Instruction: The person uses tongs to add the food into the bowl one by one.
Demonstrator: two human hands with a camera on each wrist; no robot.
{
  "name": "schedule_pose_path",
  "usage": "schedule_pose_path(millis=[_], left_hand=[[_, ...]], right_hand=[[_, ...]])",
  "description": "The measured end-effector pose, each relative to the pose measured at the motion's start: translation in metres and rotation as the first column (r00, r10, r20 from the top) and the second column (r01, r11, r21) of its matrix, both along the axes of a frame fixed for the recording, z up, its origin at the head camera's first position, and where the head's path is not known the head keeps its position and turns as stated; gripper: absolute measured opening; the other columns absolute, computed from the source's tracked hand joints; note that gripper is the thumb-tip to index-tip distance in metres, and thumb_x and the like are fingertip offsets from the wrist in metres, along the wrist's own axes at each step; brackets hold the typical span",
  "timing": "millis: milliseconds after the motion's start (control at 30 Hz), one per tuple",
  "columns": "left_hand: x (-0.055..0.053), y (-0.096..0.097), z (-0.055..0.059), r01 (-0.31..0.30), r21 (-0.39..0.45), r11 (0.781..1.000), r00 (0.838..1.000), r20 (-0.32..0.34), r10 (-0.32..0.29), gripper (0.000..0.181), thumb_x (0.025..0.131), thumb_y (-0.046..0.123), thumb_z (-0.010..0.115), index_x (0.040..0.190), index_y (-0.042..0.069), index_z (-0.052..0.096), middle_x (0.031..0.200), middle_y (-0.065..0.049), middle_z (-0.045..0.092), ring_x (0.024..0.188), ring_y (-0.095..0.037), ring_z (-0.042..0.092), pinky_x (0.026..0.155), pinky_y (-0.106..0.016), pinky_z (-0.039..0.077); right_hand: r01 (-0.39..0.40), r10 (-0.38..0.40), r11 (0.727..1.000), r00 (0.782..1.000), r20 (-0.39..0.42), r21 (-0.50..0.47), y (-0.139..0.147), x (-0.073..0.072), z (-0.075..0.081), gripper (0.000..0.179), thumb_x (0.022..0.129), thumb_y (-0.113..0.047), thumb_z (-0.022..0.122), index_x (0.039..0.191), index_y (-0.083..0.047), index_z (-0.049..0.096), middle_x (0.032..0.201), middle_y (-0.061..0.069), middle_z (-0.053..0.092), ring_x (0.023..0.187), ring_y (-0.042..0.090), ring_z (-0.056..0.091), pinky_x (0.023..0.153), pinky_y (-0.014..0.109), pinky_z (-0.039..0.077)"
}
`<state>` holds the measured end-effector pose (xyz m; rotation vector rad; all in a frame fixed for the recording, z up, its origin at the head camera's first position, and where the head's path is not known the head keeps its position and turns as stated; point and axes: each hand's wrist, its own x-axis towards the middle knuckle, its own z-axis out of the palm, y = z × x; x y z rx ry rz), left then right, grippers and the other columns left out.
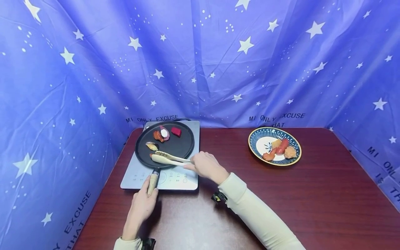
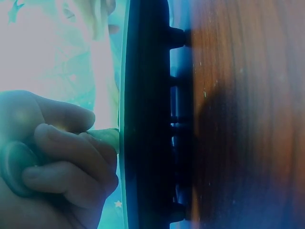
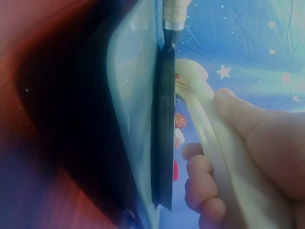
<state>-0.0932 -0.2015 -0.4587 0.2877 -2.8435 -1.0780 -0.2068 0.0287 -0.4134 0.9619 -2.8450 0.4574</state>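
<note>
My left hand (image 1: 144,205) grips the pale handle (image 1: 152,184) of a flat black frying pan (image 1: 178,149), fingers wrapped round it in the left wrist view. My right hand (image 1: 207,166) holds cream-coloured tongs (image 1: 167,159) whose tips are low over the pan's near left part. A small reddish piece (image 1: 151,156) shows at the tips, mostly hidden by them. Farther back in the pan lie a yellowish-brown piece (image 1: 152,146), an orange-brown piece (image 1: 158,135), a purple-and-white piece (image 1: 164,133) and a dark red chunk (image 1: 176,131).
The pan stands on a white induction cooktop (image 1: 131,177) at the table's left. A blue-patterned plate (image 1: 257,147) to the right holds several food pieces, among them a red sausage-like one (image 1: 282,146). Starry blue curtains (image 1: 218,69) enclose the table (image 1: 281,198).
</note>
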Motion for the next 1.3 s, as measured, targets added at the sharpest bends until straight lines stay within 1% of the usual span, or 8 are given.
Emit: schedule_pose_path(millis=[267,400,567,633,800,967,1100,1300], left_hand=[[0.002,0.0,-0.002,-0.004,-0.002,1.0,1.0,-0.001,0.004,0.058,0.091,0.023,0.054,0.144,0.007,0.037,0.1,-0.024,0.065,0.074,-0.028,0.057,0.072,-0.05,0.044],[0.002,0.0,-0.002,-0.002,-0.003,1.0,1.0,-0.011,0.002,0.058,0.091,0.022,0.054,0.144,0.006,0.038,0.097,-0.023,0.065,0.073,-0.028,0.057,0.072,-0.05,0.044],[0.002,0.0,-0.003,-0.005,-0.005,1.0,1.0,-0.006,0.005,0.057,0.091,0.022,0.054,0.144,0.008,0.038,0.089,-0.02,0.066,0.069,-0.025,0.055,0.069,-0.049,0.044],[0.002,0.0,-0.003,-0.005,-0.006,1.0,1.0,-0.006,0.005,0.057,0.091,0.022,0.054,0.144,0.008,0.038,0.089,-0.019,0.066,0.068,-0.025,0.055,0.069,-0.048,0.044],[0.001,0.001,0.0,-0.001,-0.004,1.0,1.0,-0.002,0.001,0.057,0.091,0.023,0.054,0.145,0.009,0.038,0.09,-0.02,0.065,0.069,-0.025,0.054,0.069,-0.048,0.044],[0.001,0.001,0.001,-0.004,-0.004,1.0,1.0,0.005,0.004,0.057,0.092,0.023,0.054,0.145,0.01,0.037,0.086,-0.017,0.065,0.068,-0.025,0.054,0.067,-0.047,0.044],[0.001,0.001,-0.001,-0.004,-0.003,1.0,1.0,0.004,0.004,0.057,0.092,0.023,0.054,0.145,0.009,0.037,0.089,-0.018,0.066,0.071,-0.026,0.055,0.07,-0.049,0.044],[0.0,0.002,0.0,0.001,-0.003,1.0,1.0,0.0,-0.001,0.058,0.092,0.022,0.054,0.145,0.008,0.037,0.1,-0.024,0.064,0.071,-0.026,0.056,0.069,-0.048,0.044]], right_hand=[[0.003,-0.003,0.999,1.0,-0.011,0.038,-0.009,0.002,0.0,0.044,0.089,-0.048,0.059,0.058,-0.019,0.049,0.05,-0.007,0.04,0.047,0.013,0.044,0.044,0.032,0.039],[0.007,-0.007,0.999,1.0,-0.015,0.038,-0.013,0.002,0.001,0.046,0.089,-0.049,0.058,0.055,-0.019,0.047,0.05,-0.007,0.037,0.047,0.013,0.043,0.045,0.032,0.04],[0.022,-0.022,0.999,1.0,0.009,0.033,-0.018,-0.001,0.0,0.048,0.089,-0.049,0.058,0.054,-0.02,0.045,0.049,-0.008,0.035,0.046,0.013,0.042,0.044,0.031,0.038],[0.031,-0.032,0.999,0.999,0.01,0.033,-0.02,-0.002,0.0,0.048,0.089,-0.05,0.058,0.054,-0.02,0.046,0.048,-0.008,0.035,0.046,0.013,0.042,0.044,0.031,0.037],[0.066,-0.066,0.997,0.998,0.021,0.027,-0.023,-0.004,0.003,0.047,0.088,-0.051,0.058,0.054,-0.019,0.049,0.048,-0.007,0.037,0.047,0.015,0.043,0.045,0.031,0.038],[0.076,-0.076,0.997,0.997,0.018,0.032,-0.027,-0.007,0.002,0.046,0.089,-0.051,0.057,0.057,-0.019,0.052,0.05,-0.005,0.042,0.049,0.015,0.046,0.046,0.033,0.04],[0.085,-0.085,0.995,0.996,0.015,0.044,-0.03,-0.01,0.003,0.046,0.089,-0.051,0.057,0.058,-0.017,0.054,0.051,-0.004,0.044,0.05,0.015,0.047,0.047,0.034,0.042],[0.103,-0.105,0.994,0.994,0.029,0.048,-0.034,-0.013,0.005,0.046,0.09,-0.051,0.056,0.059,-0.017,0.055,0.05,-0.004,0.044,0.049,0.014,0.047,0.046,0.033,0.042]])
